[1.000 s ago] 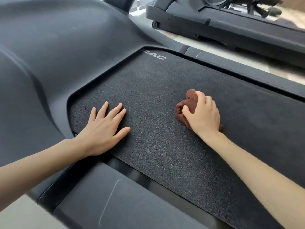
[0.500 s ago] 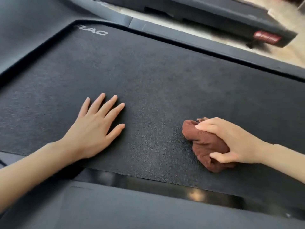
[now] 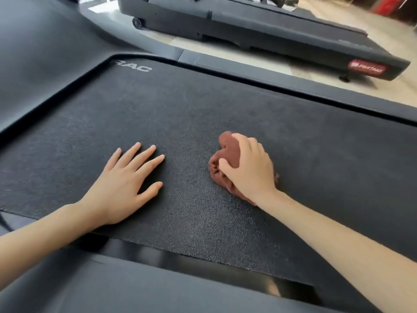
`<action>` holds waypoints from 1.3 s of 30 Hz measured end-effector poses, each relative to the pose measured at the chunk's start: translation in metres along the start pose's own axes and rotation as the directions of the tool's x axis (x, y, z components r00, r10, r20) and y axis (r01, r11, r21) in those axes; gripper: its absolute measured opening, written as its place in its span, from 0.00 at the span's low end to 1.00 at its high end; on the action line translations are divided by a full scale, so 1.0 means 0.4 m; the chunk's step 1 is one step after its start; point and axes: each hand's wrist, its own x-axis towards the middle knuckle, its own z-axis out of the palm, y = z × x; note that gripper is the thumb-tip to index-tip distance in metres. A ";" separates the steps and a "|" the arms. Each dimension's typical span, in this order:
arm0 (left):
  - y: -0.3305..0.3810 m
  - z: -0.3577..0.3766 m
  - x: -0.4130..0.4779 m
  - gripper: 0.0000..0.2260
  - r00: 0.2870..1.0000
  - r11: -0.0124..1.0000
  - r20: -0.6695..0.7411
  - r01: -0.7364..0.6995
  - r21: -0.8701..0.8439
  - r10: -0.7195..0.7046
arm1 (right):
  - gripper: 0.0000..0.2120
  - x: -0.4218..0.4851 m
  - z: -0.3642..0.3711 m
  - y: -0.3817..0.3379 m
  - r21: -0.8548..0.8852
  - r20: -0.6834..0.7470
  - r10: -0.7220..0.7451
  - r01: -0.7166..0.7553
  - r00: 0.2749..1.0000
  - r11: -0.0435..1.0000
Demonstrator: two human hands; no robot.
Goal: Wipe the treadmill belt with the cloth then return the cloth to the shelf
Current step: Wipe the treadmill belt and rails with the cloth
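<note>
The right hand [image 3: 250,170] grips the bunched reddish-brown cloth [image 3: 228,152], fingers and thumb curled over it and pressing it onto the treadmill belt [image 3: 225,105]. Half a second ago this hand lay nearer the belt's near edge with its fingers pointing across toward the other hand. Now it sits farther up the belt, fingers pointing away, and the cloth pokes out past the fingertips and beside the thumb. The left hand [image 3: 121,184] has stayed where it was, flat on the belt with its fingers spread (palm down, holding nothing), well apart from the cloth. The view has lifted, so the neighbouring treadmill [image 3: 270,26] and its red label [image 3: 367,67] show more fully beyond the far side rail [image 3: 282,72].
</note>
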 end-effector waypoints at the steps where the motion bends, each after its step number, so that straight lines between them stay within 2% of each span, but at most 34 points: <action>1: 0.001 0.000 -0.001 0.34 1.000 1.000 -0.001 0.004 -0.002 -0.004 | 0.28 -0.029 0.002 -0.021 0.030 0.042 -0.112 0.111 0.993 0.993; 3: 0.001 -0.004 0.002 0.34 1.000 1.000 0.005 0.006 -0.009 -0.006 | 0.29 -0.090 -0.015 -0.035 0.110 0.120 -0.328 0.316 0.937 0.942; 4: 0.001 -0.006 0.003 0.34 1.000 1.000 0.008 0.005 -0.012 -0.005 | 0.29 -0.112 -0.031 -0.024 0.149 0.162 -0.433 0.411 0.887 0.899; 6: 0.002 -0.006 0.002 0.34 1.000 1.000 0.005 0.005 -0.020 -0.005 | 0.30 -0.116 -0.069 0.030 0.252 0.254 -0.630 0.579 0.734 0.775; 8: 0.003 -0.006 0.000 0.34 1.000 1.000 -0.002 0.004 -0.026 -0.004 | 0.30 -0.081 -0.101 0.100 0.321 0.321 -0.765 0.696 0.558 0.642; 9: 0.004 -0.006 0.000 0.34 1.000 1.000 -0.008 0.004 -0.029 -0.005 | 0.30 -0.055 -0.114 0.134 0.311 0.343 -0.779 0.719 0.524 0.621; 10: 0.004 -0.006 0.000 0.34 1.000 0.999 -0.012 0.005 -0.032 -0.005 | 0.30 -0.028 -0.123 0.162 0.280 0.352 -0.760 0.714 0.546 0.642; 12: 0.003 -0.005 0.000 0.34 1.000 1.000 -0.009 0.006 -0.024 -0.007 | 0.30 0.019 -0.121 0.195 0.183 0.309 -0.634 0.609 0.710 0.772; 14: 0.003 -0.004 0.001 0.33 1.000 1.000 -0.009 0.006 -0.023 -0.006 | 0.29 0.048 -0.091 0.190 0.081 0.198 -0.384 0.375 0.902 0.923; 15: 0.002 -0.004 0.002 0.33 1.000 1.000 -0.010 0.004 -0.024 -0.004 | 0.28 0.057 -0.069 0.170 0.037 0.139 -0.230 0.227 0.963 0.973; 16: 0.002 -0.004 0.003 0.33 1.000 1.000 -0.011 0.003 -0.025 -0.003 | 0.28 0.061 -0.046 0.142 -0.007 0.079 -0.084 0.085 0.993 0.996; 17: 0.002 -0.003 0.003 0.33 1.000 1.000 -0.011 0.003 -0.025 -0.003 | 0.28 0.057 -0.023 0.109 -0.049 0.023 0.025 -0.024 0.999 0.999; 18: 0.002 -0.003 0.003 0.33 1.000 1.000 -0.013 0.002 -0.026 -0.002 | 0.28 0.046 -0.006 0.075 -0.071 -0.018 0.073 -0.075 0.997 0.995; 19: 0.001 -0.003 0.003 0.33 1.000 1.000 -0.014 0.001 -0.027 -0.001 | 0.29 0.027 0.003 0.041 -0.067 -0.035 0.056 -0.058 0.998 0.996; 22: 0.001 -0.002 0.002 0.33 1.000 1.000 -0.012 0.003 -0.022 -0.003 | 0.28 -0.044 -0.001 -0.008 0.045 0.050 -0.231 0.228 0.972 0.973; 24: 0.001 -0.002 0.002 0.33 1.000 1.000 -0.013 0.003 -0.025 -0.004 | 0.29 -0.084 -0.029 -0.006 0.161 0.126 -0.459 0.439 0.879 0.884; 26: 0.003 -0.003 0.002 0.34 1.000 1.000 -0.014 0.006 -0.031 -0.007 | 0.30 -0.096 -0.055 0.020 0.252 0.176 -0.668 0.623 0.723 0.740; 28: 0.002 -0.003 0.003 0.33 1.000 0.999 -0.014 0.009 -0.034 -0.009 | 0.30 -0.072 -0.073 0.059 0.310 0.233 -0.786 0.723 0.572 0.618; 29: 0.001 -0.002 0.002 0.33 1.000 0.999 -0.015 0.009 -0.031 -0.009 | 0.30 -0.048 -0.081 0.079 0.323 0.265 -0.795 0.727 0.545 0.606; 30: 0.001 -0.001 0.003 0.33 1.000 1.000 -0.016 0.010 -0.026 -0.010 | 0.30 -0.022 -0.088 0.095 0.319 0.286 -0.777 0.709 0.561 0.629; 31: 0.000 -0.001 0.003 0.33 1.000 1.000 -0.016 0.010 -0.021 -0.010 | 0.30 0.001 -0.089 0.106 0.295 0.292 -0.736 0.675 0.610 0.676; 33: -0.001 0.000 0.004 0.34 1.000 1.000 -0.015 0.008 -0.015 -0.008 | 0.30 0.030 -0.074 0.112 0.201 0.245 -0.574 0.539 0.781 0.818; 35: -0.002 0.001 0.004 0.34 1.000 1.000 -0.014 0.006 -0.014 -0.006 | 0.30 0.040 -0.041 0.085 0.113 0.127 -0.301 0.287 0.945 0.951; 37: -0.001 0.001 0.005 0.34 1.000 1.000 -0.014 0.007 -0.014 -0.007 | 0.32 0.038 -0.006 0.037 0.023 0.043 -0.097 0.096 0.994 0.995; 39: 0.000 -0.001 0.006 0.35 1.000 1.000 -0.011 0.008 -0.010 -0.008 | 0.35 0.016 0.010 -0.011 0.001 0.039 -0.114 0.114 0.993 0.993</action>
